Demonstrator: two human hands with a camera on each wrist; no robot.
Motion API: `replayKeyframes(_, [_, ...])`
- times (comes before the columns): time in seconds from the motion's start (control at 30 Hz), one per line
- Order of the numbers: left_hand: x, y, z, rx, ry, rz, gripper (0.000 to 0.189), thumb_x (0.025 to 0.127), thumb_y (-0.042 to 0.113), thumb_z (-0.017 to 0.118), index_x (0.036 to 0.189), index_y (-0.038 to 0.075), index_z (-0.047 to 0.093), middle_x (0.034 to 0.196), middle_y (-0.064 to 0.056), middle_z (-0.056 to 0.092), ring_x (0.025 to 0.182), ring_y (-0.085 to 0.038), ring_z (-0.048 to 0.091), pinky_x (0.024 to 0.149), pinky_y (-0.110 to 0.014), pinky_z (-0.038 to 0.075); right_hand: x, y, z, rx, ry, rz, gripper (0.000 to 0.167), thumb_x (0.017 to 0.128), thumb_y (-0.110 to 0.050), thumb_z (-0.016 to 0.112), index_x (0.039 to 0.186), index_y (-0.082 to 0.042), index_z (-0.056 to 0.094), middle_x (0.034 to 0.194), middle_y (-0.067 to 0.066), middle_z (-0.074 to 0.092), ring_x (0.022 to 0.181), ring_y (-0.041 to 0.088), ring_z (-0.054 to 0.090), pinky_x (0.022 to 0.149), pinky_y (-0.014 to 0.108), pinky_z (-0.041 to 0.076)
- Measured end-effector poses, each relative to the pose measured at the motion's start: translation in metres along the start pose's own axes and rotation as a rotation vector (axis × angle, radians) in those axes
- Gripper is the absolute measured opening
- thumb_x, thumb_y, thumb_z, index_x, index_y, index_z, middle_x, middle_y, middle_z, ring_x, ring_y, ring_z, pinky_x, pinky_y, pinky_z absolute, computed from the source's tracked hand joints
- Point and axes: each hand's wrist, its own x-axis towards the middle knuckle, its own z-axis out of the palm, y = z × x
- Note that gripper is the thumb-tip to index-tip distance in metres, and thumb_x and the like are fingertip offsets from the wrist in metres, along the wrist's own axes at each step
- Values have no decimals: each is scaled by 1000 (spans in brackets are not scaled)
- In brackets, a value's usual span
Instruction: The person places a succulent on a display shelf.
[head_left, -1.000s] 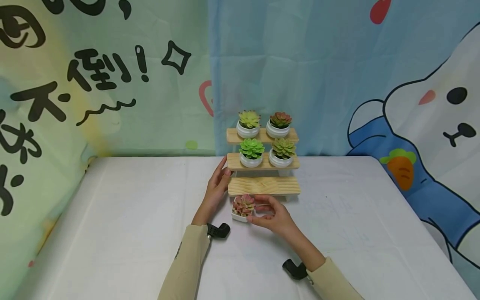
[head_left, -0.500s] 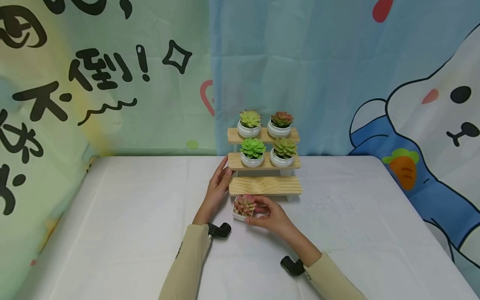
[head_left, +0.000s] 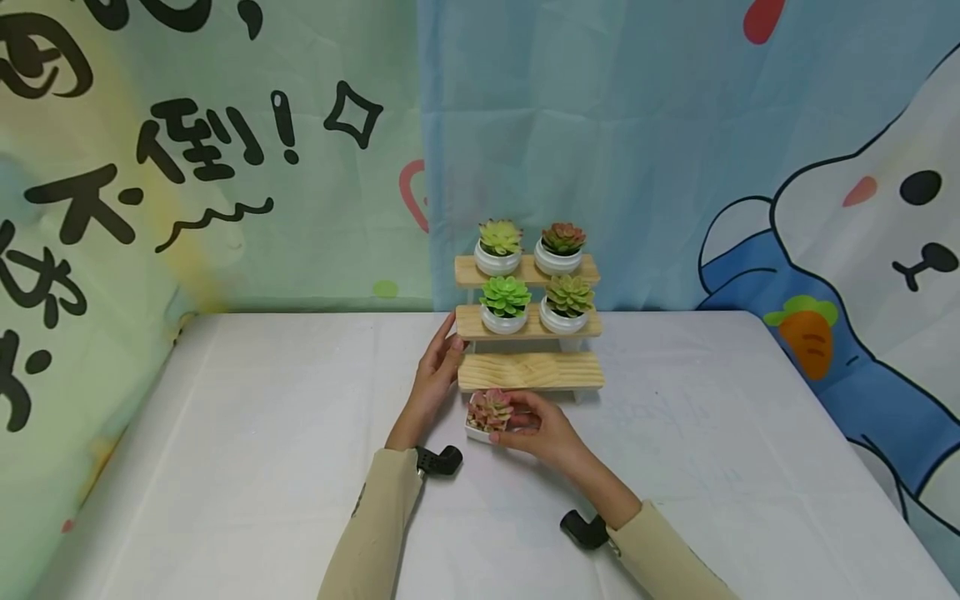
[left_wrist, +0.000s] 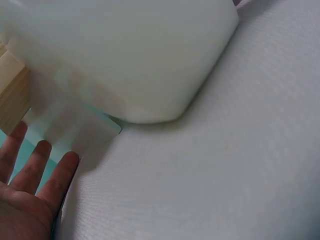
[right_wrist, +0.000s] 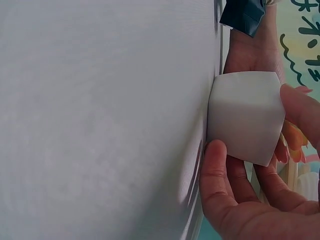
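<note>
A pink succulent in a white square pot sits on the white table in front of a three-tier wooden stand. With curled fingers and thumb, my right hand holds this pot around its right side. The pot's smooth white wall shows close up in the right wrist view. My left hand touches the left side of the stand. In the left wrist view its fingers lie straight against the stand's pale side panel. Its thumb is outside that view.
Two succulents, one yellow-green and one reddish, stand on the top shelf. A bright green one and an olive one occupy the middle shelf. A printed cloth backdrop hangs behind the table.
Everything in the head view shifts slightly right early on. The hands, the held pot and the stand otherwise keep almost the same positions.
</note>
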Motion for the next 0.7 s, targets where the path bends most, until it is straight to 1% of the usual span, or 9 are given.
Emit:
replayKeyframes(0.13, [-1, 1, 1, 8, 2, 2, 54, 107, 21, 42, 157, 17, 23, 148, -23, 41, 136, -36, 42, 95, -36, 49, 0, 1, -1, -5, 0, -4, 56, 82, -5, 78, 129, 12, 52, 123, 25, 57, 102, 28, 62, 84, 31, 53])
replayKeyframes(0.23, [-1, 2, 1, 6, 1, 3, 53, 107, 21, 41, 157, 18, 23, 148, -22, 42, 136, -35, 42, 93, -32, 49, -1, 0, -2, -15, 6, -5, 55, 82, -5, 78, 128, 11, 53, 122, 24, 58, 101, 28, 62, 85, 33, 53])
replayKeyframes(0.4, [-2, 2, 3, 13, -1, 12, 54, 107, 21, 42, 157, 17, 23, 147, -23, 42, 135, -37, 42, 91, -31, 49, -6, 0, -5, -25, 12, 3, 57, 82, -7, 79, 129, 10, 53, 122, 23, 59, 102, 29, 62, 86, 34, 53])
replayKeyframes(0.5, [-3, 2, 3, 17, -1, 11, 54, 107, 21, 42, 157, 17, 22, 147, -24, 42, 135, -37, 42, 92, -32, 49, -8, 1, -7, -32, 10, -30, 50, 83, -2, 77, 124, 13, 54, 117, 24, 60, 100, 31, 63, 83, 32, 54])
replayKeyframes(0.63, [-3, 2, 3, 18, 0, 22, 54, 107, 21, 41, 157, 16, 22, 147, -24, 42, 135, -37, 43, 94, -37, 50, -9, 2, -8, -54, 0, -92, 37, 85, 4, 72, 118, 14, 57, 113, 26, 62, 100, 35, 63, 81, 29, 54])
replayKeyframes(0.7, [-2, 1, 3, 13, -3, 25, 54, 107, 21, 41, 157, 16, 22, 148, -24, 41, 135, -38, 42, 94, -39, 50, -9, 1, -8, -66, -5, -104, 36, 85, 3, 71, 118, 13, 58, 113, 25, 62, 101, 35, 64, 81, 28, 54])
